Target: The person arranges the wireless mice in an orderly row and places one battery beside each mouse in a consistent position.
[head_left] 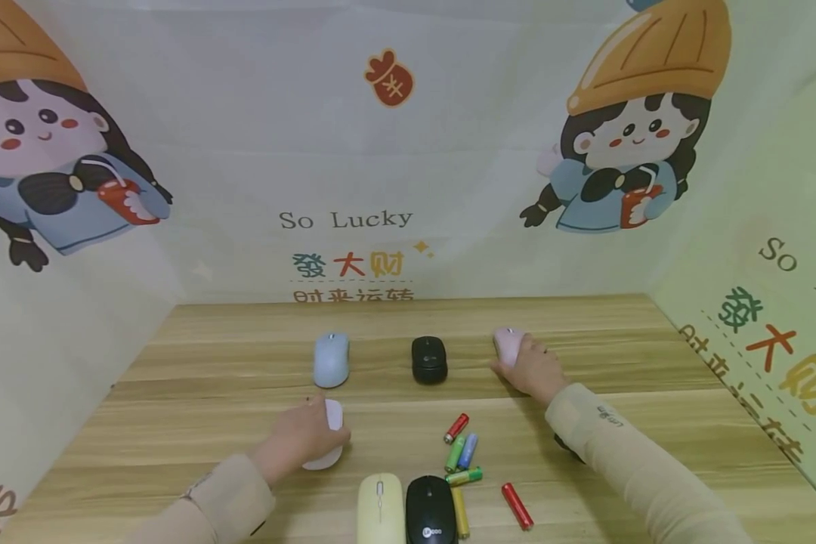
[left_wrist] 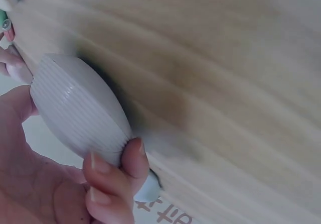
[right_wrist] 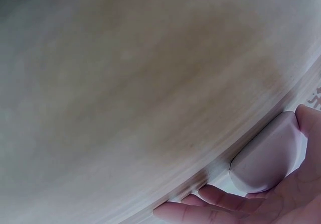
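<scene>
My left hand [head_left: 299, 437] grips a white computer mouse [head_left: 334, 414] by its sides, in the left middle of the table. In the left wrist view, the ribbed side of the white mouse [left_wrist: 75, 101] faces the camera, with the thumb at one end and curled fingertips at the other. Farther back on the right, my right hand [head_left: 533, 369] holds a pink mouse [head_left: 508, 344] whose front end shows beyond the fingers. The right wrist view has the pink mouse [right_wrist: 268, 153] between thumb and fingers, low at the wood, while other fingertips [right_wrist: 168, 210] touch the tabletop.
A light blue mouse [head_left: 331, 360] and a black mouse [head_left: 429, 360] stand along the back. Near the front edge, a yellow mouse [head_left: 380, 506] sits beside another black mouse [head_left: 431, 502]. Several batteries, including a red battery [head_left: 517, 506], lie right of centre. A printed cloth [head_left: 476, 249] encloses the wooden table [head_left: 245, 332].
</scene>
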A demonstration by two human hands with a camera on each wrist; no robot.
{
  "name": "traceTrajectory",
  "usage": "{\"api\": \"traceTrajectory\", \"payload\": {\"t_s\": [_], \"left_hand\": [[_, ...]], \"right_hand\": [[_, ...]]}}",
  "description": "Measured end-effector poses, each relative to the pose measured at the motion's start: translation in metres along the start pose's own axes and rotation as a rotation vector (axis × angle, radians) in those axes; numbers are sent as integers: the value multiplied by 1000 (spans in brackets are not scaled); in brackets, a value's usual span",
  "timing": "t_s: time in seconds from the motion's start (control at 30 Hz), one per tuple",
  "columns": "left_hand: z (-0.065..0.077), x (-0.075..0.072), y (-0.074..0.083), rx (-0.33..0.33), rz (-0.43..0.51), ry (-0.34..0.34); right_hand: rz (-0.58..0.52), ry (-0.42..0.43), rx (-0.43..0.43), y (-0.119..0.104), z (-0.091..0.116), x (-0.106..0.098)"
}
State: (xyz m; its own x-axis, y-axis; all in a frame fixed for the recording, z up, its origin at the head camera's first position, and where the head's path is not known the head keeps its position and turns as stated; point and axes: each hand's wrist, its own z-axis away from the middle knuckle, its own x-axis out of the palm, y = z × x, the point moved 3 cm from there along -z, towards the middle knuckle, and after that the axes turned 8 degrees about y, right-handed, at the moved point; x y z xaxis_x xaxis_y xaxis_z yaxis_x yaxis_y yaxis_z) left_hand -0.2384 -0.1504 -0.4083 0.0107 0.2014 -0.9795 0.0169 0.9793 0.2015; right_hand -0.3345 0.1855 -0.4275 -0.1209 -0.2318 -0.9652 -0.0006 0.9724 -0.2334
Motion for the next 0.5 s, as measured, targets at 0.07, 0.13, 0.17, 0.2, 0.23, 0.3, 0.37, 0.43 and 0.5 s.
{"api": "traceTrajectory", "payload": {"t_s": [0.07,0.13,0.17,0.2,0.23,0.3,0.37,0.43,0.5], "left_hand": [[2,1,-2,-5,-9,-15],[3,2,-3,-4,-22,-25],[4,3,-4,-4,-30,-30],[4,3,-4,-4,-33,-33],[4,3,-4,-4,-32,-32],[4,4,-4,0,-34,-29],[4,5,-4,-1,-31,-27],[3,5,-4,-4,-26,-30],[3,6,-4,-10,-28,-44]], "right_hand": [[1,2,0,0,0,0],[0,0,3,-1,1,0],[0,0,2,-1,1,0],[-1,-2,4,-1,1,0],[-5,-1,5,-1,1,0],[-4,1,2,-1,1,0],[-5,3,1,-1,1,0],[-8,5,2,-1,1,0],[-7,3,3,-1,1,-1]]}}
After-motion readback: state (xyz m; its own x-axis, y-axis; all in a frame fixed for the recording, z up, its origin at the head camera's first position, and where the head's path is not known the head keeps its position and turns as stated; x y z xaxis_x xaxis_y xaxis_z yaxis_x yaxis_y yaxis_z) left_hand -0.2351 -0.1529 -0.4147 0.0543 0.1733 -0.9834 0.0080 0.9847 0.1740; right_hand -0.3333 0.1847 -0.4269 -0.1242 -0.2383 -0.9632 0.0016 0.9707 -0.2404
